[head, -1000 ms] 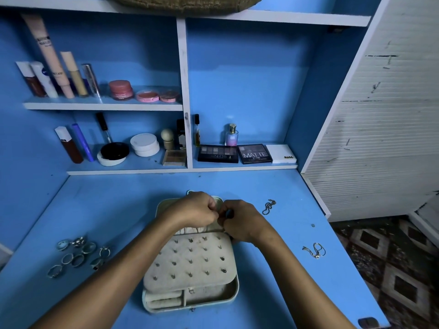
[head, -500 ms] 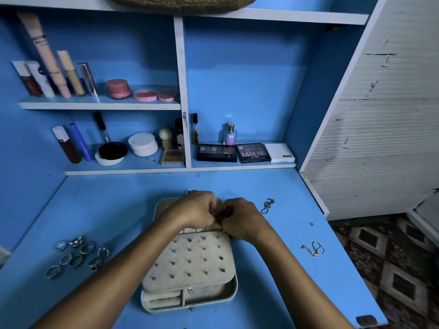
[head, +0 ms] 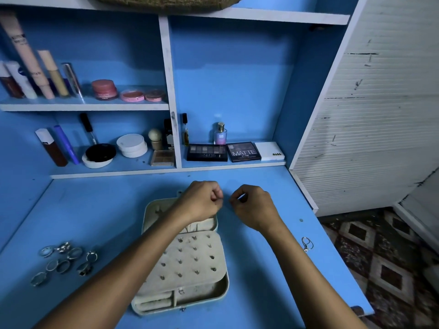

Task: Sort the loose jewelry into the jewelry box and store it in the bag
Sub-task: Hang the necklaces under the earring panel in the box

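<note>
The cream jewelry box [head: 221, 289] lies open in the middle of the blue desk, its studded earring panel [head: 187, 260] raised over the lower compartments. My left hand [head: 202, 204] hovers over the box lid with its fingers curled into a fist; nothing shows in it. My right hand [head: 255, 206] is just right of the lid, fingers curled and pinching down where a small chain lay, and it hides the chain. Several loose rings [head: 63, 261] sit at the left. A hoop earring pair [head: 307, 244] lies at the right.
The woven bag [head: 166, 3] rests on the top shelf. Cosmetics, palettes [head: 244, 151] and a perfume bottle [head: 220, 134] fill the shelves behind the desk. The desk [head: 95, 210] ends at its right edge, above a patterned floor; a white slatted panel [head: 380, 115] stands at the right.
Both hands have lifted off the box lid and parted. The right hand moved right, over the chain that lay on the desk; that chain is no longer in sight.
</note>
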`<act>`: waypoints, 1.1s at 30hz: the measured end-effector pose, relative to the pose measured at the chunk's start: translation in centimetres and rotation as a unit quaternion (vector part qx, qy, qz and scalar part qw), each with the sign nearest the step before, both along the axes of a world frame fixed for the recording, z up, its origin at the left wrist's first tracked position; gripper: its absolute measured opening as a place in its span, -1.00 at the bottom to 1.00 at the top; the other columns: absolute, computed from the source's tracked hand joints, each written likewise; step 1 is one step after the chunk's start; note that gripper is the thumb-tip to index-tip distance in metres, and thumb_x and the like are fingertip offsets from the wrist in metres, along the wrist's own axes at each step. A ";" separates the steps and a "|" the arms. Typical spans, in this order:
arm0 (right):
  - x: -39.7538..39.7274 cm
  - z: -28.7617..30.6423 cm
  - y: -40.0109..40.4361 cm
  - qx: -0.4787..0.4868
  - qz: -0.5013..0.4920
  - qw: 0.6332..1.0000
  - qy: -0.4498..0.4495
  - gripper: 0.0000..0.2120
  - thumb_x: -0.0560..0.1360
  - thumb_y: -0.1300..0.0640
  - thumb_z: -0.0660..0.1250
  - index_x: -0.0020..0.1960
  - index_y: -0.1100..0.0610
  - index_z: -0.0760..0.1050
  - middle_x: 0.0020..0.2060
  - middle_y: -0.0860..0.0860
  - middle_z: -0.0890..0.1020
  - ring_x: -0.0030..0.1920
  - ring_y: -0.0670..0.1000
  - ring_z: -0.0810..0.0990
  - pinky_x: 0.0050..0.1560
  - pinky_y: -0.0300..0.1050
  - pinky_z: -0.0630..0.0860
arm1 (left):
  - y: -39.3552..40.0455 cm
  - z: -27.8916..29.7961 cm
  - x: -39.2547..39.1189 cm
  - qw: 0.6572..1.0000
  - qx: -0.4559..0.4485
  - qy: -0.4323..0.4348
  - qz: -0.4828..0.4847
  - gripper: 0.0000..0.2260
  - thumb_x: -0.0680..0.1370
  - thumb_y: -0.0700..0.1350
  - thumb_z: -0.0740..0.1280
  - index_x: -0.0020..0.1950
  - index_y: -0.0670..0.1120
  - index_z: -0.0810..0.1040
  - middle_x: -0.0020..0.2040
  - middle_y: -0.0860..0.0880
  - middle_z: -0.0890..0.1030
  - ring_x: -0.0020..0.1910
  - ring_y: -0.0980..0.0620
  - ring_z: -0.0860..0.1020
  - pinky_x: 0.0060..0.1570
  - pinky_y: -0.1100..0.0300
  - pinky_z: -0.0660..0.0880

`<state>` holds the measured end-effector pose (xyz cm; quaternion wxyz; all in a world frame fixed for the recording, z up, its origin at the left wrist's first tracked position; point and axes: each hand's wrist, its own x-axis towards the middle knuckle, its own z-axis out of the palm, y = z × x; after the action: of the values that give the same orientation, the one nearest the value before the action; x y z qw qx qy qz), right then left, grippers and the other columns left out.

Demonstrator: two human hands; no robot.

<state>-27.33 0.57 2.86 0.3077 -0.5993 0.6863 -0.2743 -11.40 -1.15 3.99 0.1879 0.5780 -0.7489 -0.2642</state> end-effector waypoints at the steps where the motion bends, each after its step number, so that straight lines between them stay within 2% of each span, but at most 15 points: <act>1: -0.5 0.1 -0.2 -0.004 -0.014 1.000 0.003 -0.88 0.51 0.10 0.34 -0.19 -0.04 0.58 -0.34 -0.10 0.59 -0.37 -0.02 0.52 -0.36 -0.18 0.45 | -0.2 0.0 -0.4 1.000 -0.006 0.005 -0.002 -0.97 0.53 -0.14 0.40 -0.05 -0.05 0.62 -0.19 0.08 0.62 -0.19 0.11 0.58 -0.17 0.31 0.46; 6: -3.1 0.3 -0.9 -0.016 -0.072 0.997 0.027 -0.91 0.52 0.13 0.35 -0.13 0.01 0.62 -0.25 0.00 0.66 -0.30 0.03 0.61 -0.32 -0.18 0.51 | -1.0 -0.2 -2.7 0.999 -0.012 0.002 -0.030 -0.91 0.53 -0.15 0.40 -0.04 -0.12 0.68 -0.14 -0.02 0.67 -0.13 0.05 0.61 -0.15 0.32 0.45; 8: -4.0 0.1 -1.3 -0.014 -0.092 0.995 0.044 -0.91 0.51 0.14 0.36 -0.14 0.01 0.62 -0.21 0.02 0.69 -0.20 0.06 0.65 -0.21 -0.13 0.58 | -1.3 -0.5 -3.6 0.999 -0.002 -0.006 -0.041 -0.91 0.52 -0.14 0.42 -0.05 -0.12 0.69 -0.12 -0.04 0.69 -0.12 0.04 0.62 -0.14 0.30 0.48; 11: -5.0 -0.6 -1.8 -0.004 -0.114 0.990 0.084 -0.93 0.49 0.13 0.36 -0.14 0.00 0.61 -0.11 0.05 0.69 -0.05 0.11 0.64 -0.11 -0.11 0.57 | -1.8 -0.8 -5.0 0.998 0.011 -0.016 -0.056 -0.93 0.51 -0.12 0.43 -0.08 -0.11 0.68 -0.13 -0.04 0.68 -0.15 0.04 0.61 -0.15 0.28 0.49; 15: -5.6 -1.2 -2.1 0.030 -0.116 0.986 0.117 -0.86 0.49 0.07 0.38 0.03 0.02 0.62 0.01 0.07 0.66 0.02 0.15 0.62 -0.04 -0.06 0.60 | -2.6 -1.3 -6.8 0.997 0.022 -0.033 -0.063 -0.96 0.48 -0.12 0.45 -0.09 -0.06 0.66 -0.08 -0.07 0.68 -0.07 -0.05 0.63 -0.02 0.13 0.59; 18: -5.7 -1.1 -2.3 0.062 -0.107 0.985 0.121 -0.77 0.47 0.07 0.42 0.13 0.01 0.60 0.07 0.07 0.62 0.08 0.14 0.60 -0.05 -0.09 0.55 | -2.9 -1.6 -8.0 0.996 0.038 -0.050 -0.060 -0.90 0.43 -0.07 0.48 -0.22 0.03 0.59 -0.08 -0.08 0.66 -0.09 -0.09 0.63 -0.06 0.05 0.61; 21: -5.7 -1.2 -2.5 0.072 -0.103 0.985 0.117 -0.78 0.46 0.08 0.42 0.10 -0.01 0.60 0.06 0.05 0.62 0.06 0.12 0.61 -0.14 -0.13 0.48 | -3.1 -2.0 -8.7 0.995 0.052 -0.072 -0.052 -0.90 0.43 -0.07 0.47 -0.24 -0.02 0.59 -0.10 -0.10 0.66 -0.10 -0.12 0.63 -0.09 0.03 0.62; 25: -6.0 -1.5 -2.6 0.070 -0.106 0.986 0.103 -0.86 0.45 0.06 0.46 0.01 -0.02 0.64 0.00 0.03 0.66 -0.01 0.09 0.61 -0.17 -0.16 0.45 | -3.6 -2.8 -8.8 0.995 0.072 -0.053 -0.035 -0.90 0.40 -0.08 0.52 -0.16 -0.05 0.66 -0.06 -0.08 0.68 -0.08 -0.08 0.64 -0.06 0.05 0.62; 29: -6.2 -1.8 -2.7 0.065 -0.103 0.987 0.108 -0.93 0.47 0.09 0.44 -0.06 0.05 0.64 -0.06 0.06 0.66 -0.10 0.10 0.56 -0.20 -0.16 0.44 | -4.1 -3.2 -8.7 0.995 0.093 -0.031 -0.018 -0.91 0.40 -0.11 0.53 -0.12 -0.05 0.70 -0.06 -0.06 0.70 -0.06 -0.05 0.65 -0.02 0.07 0.62; 33: -6.4 -2.1 -2.8 0.065 -0.098 0.987 0.109 -0.95 0.49 0.11 0.43 -0.08 0.09 0.62 -0.06 0.09 0.66 -0.10 0.11 0.57 -0.19 -0.14 0.46 | -4.4 -3.4 -8.6 0.993 0.108 -0.037 -0.013 -0.90 0.45 -0.12 0.48 -0.07 -0.10 0.71 -0.06 -0.08 0.70 -0.06 -0.06 0.66 -0.01 0.07 0.63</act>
<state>-33.70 -2.24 0.74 0.2407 -0.5342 0.7875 -0.1910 -19.99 -5.59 0.64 0.0932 0.5945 -0.7299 -0.3242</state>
